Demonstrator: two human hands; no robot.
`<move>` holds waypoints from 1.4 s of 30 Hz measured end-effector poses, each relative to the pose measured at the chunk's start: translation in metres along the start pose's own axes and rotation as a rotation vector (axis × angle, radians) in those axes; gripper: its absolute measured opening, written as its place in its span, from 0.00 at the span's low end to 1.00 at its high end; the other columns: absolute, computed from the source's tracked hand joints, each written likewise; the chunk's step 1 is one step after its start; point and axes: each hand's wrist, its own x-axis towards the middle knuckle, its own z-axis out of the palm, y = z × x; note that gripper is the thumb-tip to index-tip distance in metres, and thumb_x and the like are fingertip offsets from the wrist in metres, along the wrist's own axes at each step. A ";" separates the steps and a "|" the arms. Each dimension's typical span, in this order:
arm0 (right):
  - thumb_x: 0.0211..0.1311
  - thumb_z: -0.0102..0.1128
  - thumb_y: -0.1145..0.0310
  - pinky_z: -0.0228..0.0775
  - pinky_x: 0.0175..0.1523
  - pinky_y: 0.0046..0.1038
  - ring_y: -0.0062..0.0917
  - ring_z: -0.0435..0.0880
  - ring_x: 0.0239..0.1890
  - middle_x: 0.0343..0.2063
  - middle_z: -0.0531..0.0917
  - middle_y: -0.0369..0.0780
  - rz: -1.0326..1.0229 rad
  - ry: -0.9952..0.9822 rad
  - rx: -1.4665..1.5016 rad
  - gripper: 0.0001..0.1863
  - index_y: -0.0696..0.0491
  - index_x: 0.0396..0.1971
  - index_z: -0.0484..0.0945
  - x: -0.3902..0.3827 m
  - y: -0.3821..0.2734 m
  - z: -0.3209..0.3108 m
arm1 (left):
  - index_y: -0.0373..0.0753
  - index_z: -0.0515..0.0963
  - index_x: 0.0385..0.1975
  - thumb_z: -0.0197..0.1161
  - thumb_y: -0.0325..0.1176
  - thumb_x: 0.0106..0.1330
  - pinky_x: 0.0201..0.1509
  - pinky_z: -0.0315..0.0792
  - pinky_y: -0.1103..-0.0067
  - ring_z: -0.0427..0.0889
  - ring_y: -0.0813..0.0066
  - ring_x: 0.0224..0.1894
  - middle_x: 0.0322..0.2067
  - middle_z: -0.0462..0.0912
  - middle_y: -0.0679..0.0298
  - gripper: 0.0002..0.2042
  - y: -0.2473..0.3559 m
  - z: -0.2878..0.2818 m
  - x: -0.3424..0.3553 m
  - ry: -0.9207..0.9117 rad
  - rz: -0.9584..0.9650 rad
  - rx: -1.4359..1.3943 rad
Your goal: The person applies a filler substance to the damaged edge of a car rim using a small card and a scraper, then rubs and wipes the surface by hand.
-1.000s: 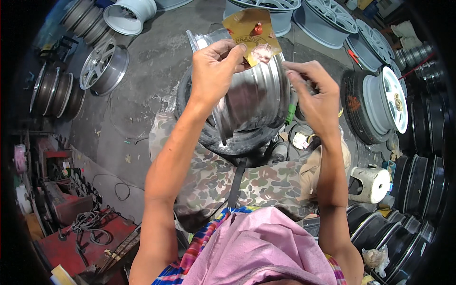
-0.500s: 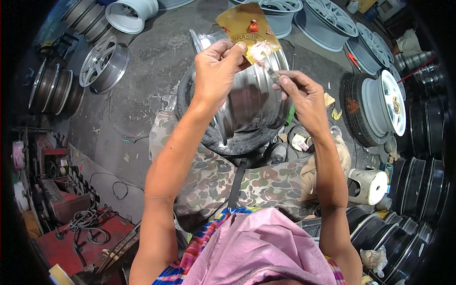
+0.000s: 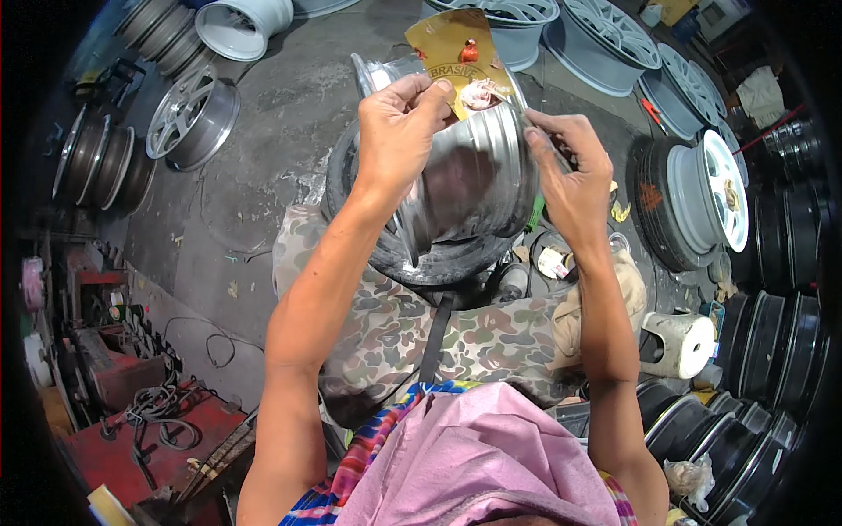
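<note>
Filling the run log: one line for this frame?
left hand: holds yellow sheet | right hand: pinches thin tool at pink wad | below: silver wheel rim on tyre

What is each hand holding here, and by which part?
The left hand pinches the lower edge of a yellow sheet above the rim. The right hand grips a thin tool by its near end; its tip meets the sheet.

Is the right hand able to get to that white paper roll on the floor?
Probably yes. The white paper roll stands on the floor beside the right forearm, with nothing covering it. But the right hand is up by the shiny wheel rim, pinching a thin tool, so it would have to come down.
</note>
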 end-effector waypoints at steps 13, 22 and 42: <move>0.63 0.66 0.77 0.75 0.42 0.26 0.27 0.84 0.34 0.34 0.84 0.42 -0.113 -0.119 -0.054 0.10 0.57 0.44 0.87 0.015 -0.034 -0.033 | 0.23 0.83 0.44 0.67 0.29 0.71 0.47 0.83 0.79 0.84 0.78 0.35 0.38 0.87 0.57 0.13 0.012 -0.004 -0.003 -0.125 -0.109 -0.032; 0.62 0.67 0.77 0.75 0.40 0.27 0.28 0.84 0.33 0.33 0.83 0.41 -0.334 -0.206 -0.074 0.11 0.56 0.44 0.87 0.039 -0.090 -0.036 | 0.29 0.83 0.46 0.67 0.31 0.71 0.54 0.84 0.73 0.87 0.73 0.44 0.42 0.88 0.58 0.11 0.067 -0.043 -0.025 -0.186 -0.098 -0.058; 0.72 0.64 0.66 0.70 0.40 0.19 0.12 0.77 0.33 0.29 0.86 0.34 0.131 -0.767 0.410 0.13 0.62 0.43 0.86 0.019 -0.120 0.167 | 0.29 0.82 0.49 0.67 0.31 0.71 0.54 0.82 0.75 0.87 0.73 0.48 0.46 0.87 0.58 0.13 0.121 -0.235 -0.069 0.156 0.158 0.119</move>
